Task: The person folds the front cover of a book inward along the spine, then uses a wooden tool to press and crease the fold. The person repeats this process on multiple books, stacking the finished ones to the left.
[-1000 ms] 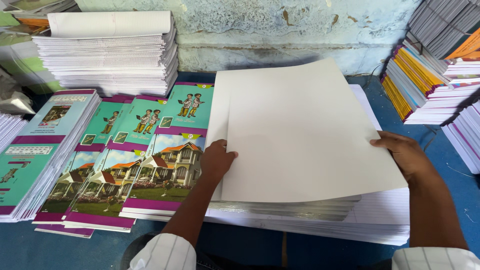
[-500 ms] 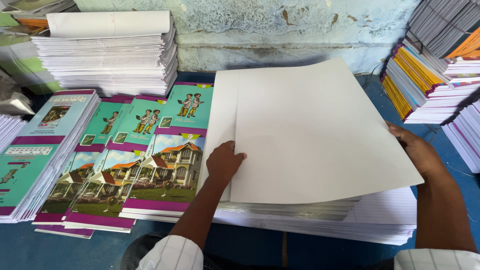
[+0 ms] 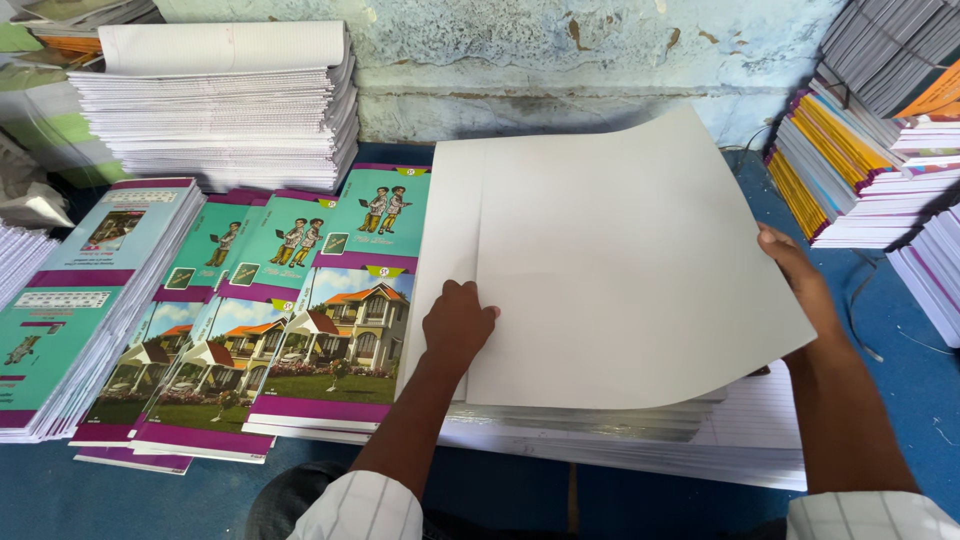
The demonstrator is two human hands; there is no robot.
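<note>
A large blank white sheet is lifted off a thick stack of white sheets in front of me. My left hand grips the sheet's left edge, fingers curled under it. My right hand holds the sheet's right edge, with the thumb on top. The sheet bows upward between the hands. Under the stack, ruled pages stick out at the right.
Stacks of printed covers with a house picture and teal panels lie to the left. A further cover stack sits at far left. A tall pile of ruled paper stands at the back left, book piles at the right.
Both hands have raised the top white sheet higher and shifted it to the right; my left hand slid along its left edge.
</note>
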